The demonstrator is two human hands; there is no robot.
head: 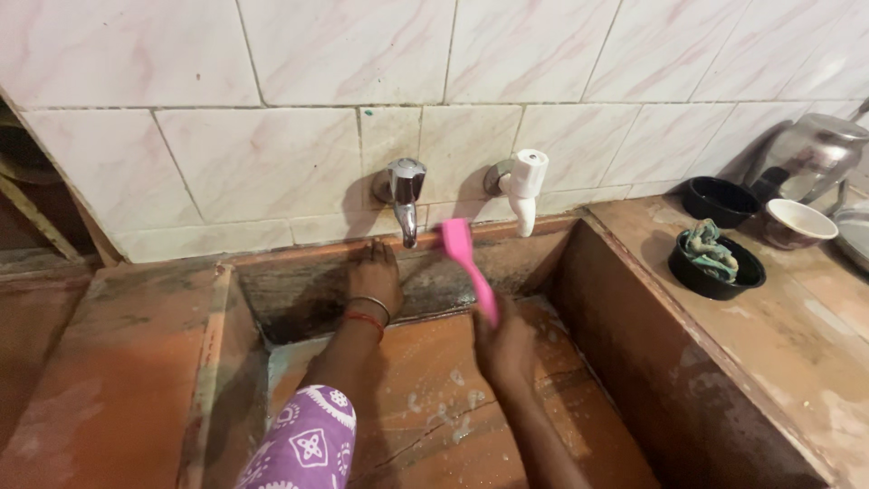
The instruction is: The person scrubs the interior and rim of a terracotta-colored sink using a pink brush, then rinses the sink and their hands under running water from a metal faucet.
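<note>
Two bare hands are down inside a reddish stone sink (pixel 625 362). Part of each arm is cut off at the bottom edge, and the purple patterned sleeve (pixel 303 448) on the left arm is only half in view. The right hand (pixel 504 349) is seen from the back, so its fingers are hidden, but they are curled tight around the bottom end of a pink brush (pixel 469 267). The brush handle goes into the fist and cannot be seen there. The brush is long and thin. It stands almost upright and leans a little, with its wide head pointing up and to the left, toward the wall. The head is just below and between a silver tap (pixel 405 195) and a white tap (pixel 523 186). The left hand (pixel 375 276) lies flat and spread on the dark, dirty back wall of the sink, under the silver tap, holding nothing. On the counter at the right sit a black bowl (pixel 715 267) with a crumpled cloth, and a steel pot (pixel 810 154) cut off by the edge.
</note>
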